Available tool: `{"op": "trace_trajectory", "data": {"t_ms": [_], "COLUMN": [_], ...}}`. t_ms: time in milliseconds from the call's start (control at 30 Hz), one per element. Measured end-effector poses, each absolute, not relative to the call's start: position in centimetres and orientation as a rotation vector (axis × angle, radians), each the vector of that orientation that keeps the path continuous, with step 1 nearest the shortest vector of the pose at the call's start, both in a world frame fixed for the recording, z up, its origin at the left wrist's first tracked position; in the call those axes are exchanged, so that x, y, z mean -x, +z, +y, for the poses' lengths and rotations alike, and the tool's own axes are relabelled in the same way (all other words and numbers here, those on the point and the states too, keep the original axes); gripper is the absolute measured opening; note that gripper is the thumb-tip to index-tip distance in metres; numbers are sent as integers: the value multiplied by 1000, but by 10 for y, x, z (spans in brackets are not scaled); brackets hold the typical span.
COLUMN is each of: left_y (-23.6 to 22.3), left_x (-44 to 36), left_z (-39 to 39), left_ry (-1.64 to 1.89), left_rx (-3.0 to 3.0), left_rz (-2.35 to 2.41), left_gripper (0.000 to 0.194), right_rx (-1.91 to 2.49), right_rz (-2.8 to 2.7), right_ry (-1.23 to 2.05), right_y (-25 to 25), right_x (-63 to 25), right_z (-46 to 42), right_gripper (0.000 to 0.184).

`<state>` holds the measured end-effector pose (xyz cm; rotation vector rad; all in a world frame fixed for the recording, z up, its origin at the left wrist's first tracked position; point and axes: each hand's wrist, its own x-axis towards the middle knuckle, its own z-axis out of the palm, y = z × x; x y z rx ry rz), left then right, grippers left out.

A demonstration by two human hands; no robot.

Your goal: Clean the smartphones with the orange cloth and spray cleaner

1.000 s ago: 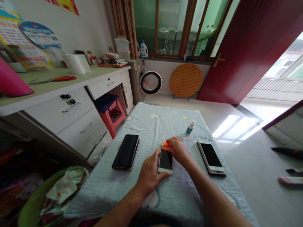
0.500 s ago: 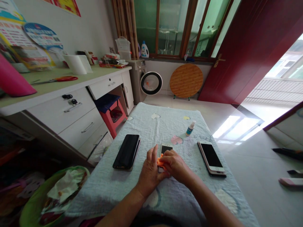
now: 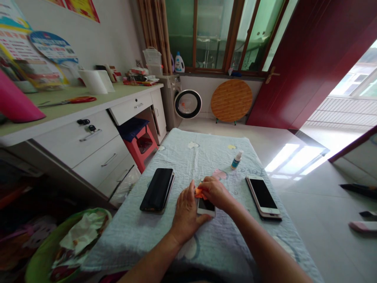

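A white smartphone (image 3: 206, 208) with a dark screen lies face up on the cloth-covered table, partly hidden by both hands. My left hand (image 3: 185, 210) steadies it, fingers along its left side and thumb at its bottom edge. My right hand (image 3: 216, 191) pinches a small orange cloth (image 3: 199, 193) against the upper part of the screen. To the left lies a black smartphone (image 3: 158, 190), seemingly stacked on another. On the right, a white-framed smartphone (image 3: 264, 196) rests on top of a darker one. A small spray bottle (image 3: 236, 160) stands behind my right hand.
A pale blue quilted cover (image 3: 206, 157) drapes the table. On the left is a desk (image 3: 67, 147) with red-handled scissors (image 3: 81, 99) and a paper roll (image 3: 94, 81). A red stool (image 3: 143, 143) and green waste basket (image 3: 38, 251) stand beside the table.
My right hand has moved the orange cloth up the phone, from its lower middle toward its top. The lower screen now shows. My left hand stays nearly in place.
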<state>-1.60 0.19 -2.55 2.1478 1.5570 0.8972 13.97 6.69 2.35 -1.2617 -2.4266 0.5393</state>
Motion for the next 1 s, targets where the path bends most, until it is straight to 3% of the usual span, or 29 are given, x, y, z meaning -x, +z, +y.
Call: {"op": "trace_trajectory", "data": {"t_ms": [100, 300, 567, 833, 1000], "left_y": [-26, -15, 0, -10, -23], "left_x": [15, 16, 14, 13, 14], "left_z": [1, 0, -4, -2, -1], "left_ry": [896, 867, 852, 904, 1017], "left_rx": [-2154, -2202, -2251, -2315, -2308], "left_rz": [1584, 1500, 1499, 1499, 1491], "left_gripper": [105, 52, 28, 34, 71], "right_rx": [1331, 1412, 1591, 1622, 1490], "right_rz": [-2400, -2361, -2258, -2239, -2307], "right_ry": [495, 453, 309, 245, 354], "right_y": [20, 12, 14, 13, 14], "right_x": [-139, -139, -140, -134, -137], "right_z": [82, 96, 98, 88, 71], "right_gripper": [22, 23, 20, 19, 20]}}
